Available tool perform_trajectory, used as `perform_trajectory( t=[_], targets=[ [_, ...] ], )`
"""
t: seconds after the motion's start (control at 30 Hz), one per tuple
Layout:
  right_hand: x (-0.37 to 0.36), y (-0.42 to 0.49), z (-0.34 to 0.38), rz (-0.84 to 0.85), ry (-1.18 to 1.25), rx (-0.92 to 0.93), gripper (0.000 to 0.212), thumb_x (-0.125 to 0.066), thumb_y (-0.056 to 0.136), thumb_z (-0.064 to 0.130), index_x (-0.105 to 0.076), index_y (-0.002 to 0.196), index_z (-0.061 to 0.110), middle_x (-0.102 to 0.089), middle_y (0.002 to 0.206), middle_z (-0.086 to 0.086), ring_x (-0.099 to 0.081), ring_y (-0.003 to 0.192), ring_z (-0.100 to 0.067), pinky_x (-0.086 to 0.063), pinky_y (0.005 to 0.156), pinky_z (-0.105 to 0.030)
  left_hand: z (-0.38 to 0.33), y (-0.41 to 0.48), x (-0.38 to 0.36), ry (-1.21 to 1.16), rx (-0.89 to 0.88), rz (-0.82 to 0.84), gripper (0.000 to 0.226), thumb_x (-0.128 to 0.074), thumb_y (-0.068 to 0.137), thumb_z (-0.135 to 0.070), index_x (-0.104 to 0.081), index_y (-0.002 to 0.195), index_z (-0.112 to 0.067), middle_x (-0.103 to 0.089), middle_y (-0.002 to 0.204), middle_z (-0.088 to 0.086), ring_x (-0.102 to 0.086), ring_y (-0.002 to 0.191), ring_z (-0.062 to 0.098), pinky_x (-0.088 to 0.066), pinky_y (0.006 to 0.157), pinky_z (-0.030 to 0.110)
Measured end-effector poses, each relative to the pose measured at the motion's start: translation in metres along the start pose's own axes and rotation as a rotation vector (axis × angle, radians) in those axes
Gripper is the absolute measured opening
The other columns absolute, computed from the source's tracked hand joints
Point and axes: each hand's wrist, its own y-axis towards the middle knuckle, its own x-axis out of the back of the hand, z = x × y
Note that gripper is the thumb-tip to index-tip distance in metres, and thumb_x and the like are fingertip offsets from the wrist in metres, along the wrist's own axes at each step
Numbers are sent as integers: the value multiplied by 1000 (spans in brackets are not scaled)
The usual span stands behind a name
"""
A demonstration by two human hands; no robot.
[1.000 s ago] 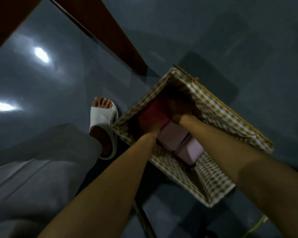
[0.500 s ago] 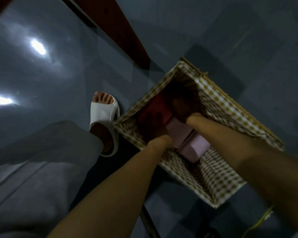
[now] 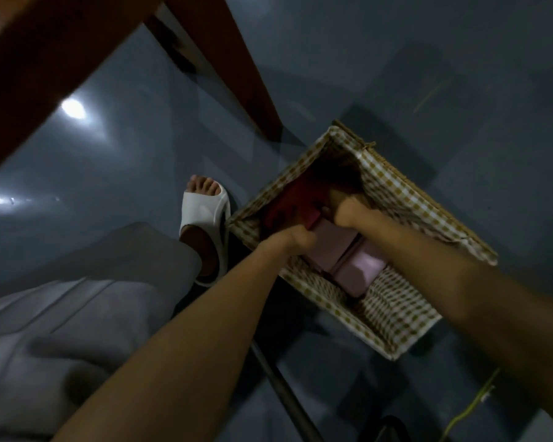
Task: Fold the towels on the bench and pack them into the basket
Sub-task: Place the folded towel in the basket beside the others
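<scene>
Basket [image 3: 406, 199] on floor, gingham liner. Red towel [image 3: 296, 202] at far end; two pink towels [image 3: 332, 250] stacked edgewise beside it. I see left hand [image 3: 289, 240] curled on red towel's near edge, right hand [image 3: 348, 212] fisted at its corner; fingers hidden, exact grip unclear. My advice: press red towel flat, keep fold square, tuck snug against pink.
</scene>
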Motion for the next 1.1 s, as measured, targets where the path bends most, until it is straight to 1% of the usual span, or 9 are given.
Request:
perform_trajectory(
  t=[0.1, 0.2, 0.27, 0.33, 0.43, 0.73, 0.9, 1.03, 1.1],
  targets=[
    [26, -26, 17, -95, 56, -28, 48, -62, 97, 33, -55, 135, 5, -63, 124, -24, -62, 108, -42, -53, 88, -44, -3, -31, 6, -103, -57, -122, 63, -54, 101, -30, -32, 157, -14, -40, 156, 12, -37, 144, 33, -29, 119, 37],
    [49, -49, 37, -140, -45, 17, 60, -61, 93, 40, -46, 147, 16, -56, 132, -24, -59, 112, -43, -55, 88, -49, 3, -67, 22, -114, -136, -265, 62, -58, 98, -36, -39, 152, -12, -49, 149, 13, -48, 136, 33, -39, 107, 33],
    [64, -61, 51, -169, -88, 33, 54, -61, 94, 41, -51, 139, 13, -49, 135, -22, -54, 117, -42, -52, 92, -49, 12, -90, 38, -143, -129, -345, 52, -62, 99, -33, -48, 145, -13, -58, 138, 11, -56, 128, 31, -45, 98, 32],
    [81, -72, 70, -228, -90, 69, 48, -59, 94, 47, -55, 126, 12, -50, 123, -16, -53, 112, -38, -51, 88, -47, 18, -115, 57, -147, -173, -450, 42, -65, 96, -32, -56, 133, -15, -65, 125, 8, -62, 117, 29, -48, 90, 32],
    [112, -89, 104, -323, -54, 165, 57, -50, 91, 59, -53, 131, 19, -51, 117, -8, -56, 105, -32, -53, 84, -48, 21, -161, 89, -29, -228, -570, 47, -66, 95, -37, -56, 137, -19, -64, 131, 6, -60, 119, 25, -50, 95, 35],
    [208, -146, 226, -527, -69, 427, 42, -68, 92, 44, -57, 126, 23, -57, 115, -5, -59, 101, -26, -54, 82, -43, 28, -298, 172, 402, -373, -988, 36, -61, 97, -42, -56, 132, -34, -61, 123, 0, -53, 116, 25, -44, 93, 44],
    [245, -152, 309, -634, -90, 554, 38, -66, 88, 45, -56, 118, 23, -56, 111, -2, -57, 102, -23, -52, 83, -40, 64, -371, 216, 481, -310, -1192, 42, -57, 97, -44, -57, 136, -32, -62, 127, 3, -54, 118, 30, -46, 96, 46],
    [255, -148, 391, -695, -95, 652, 42, -68, 89, 42, -59, 123, 19, -59, 121, -6, -56, 110, -24, -47, 86, -33, 118, -414, 232, 425, -222, -1291, 41, -54, 101, -46, -57, 138, -30, -60, 134, 5, -51, 124, 29, -44, 100, 47],
    [252, -145, 430, -666, -99, 702, 44, -66, 88, 43, -58, 124, 19, -59, 122, -6, -56, 113, -25, -51, 91, -39, 149, -433, 232, 394, -173, -1307, 41, -52, 102, -47, -56, 139, -30, -59, 136, 5, -50, 126, 28, -44, 102, 48]
  ],
)
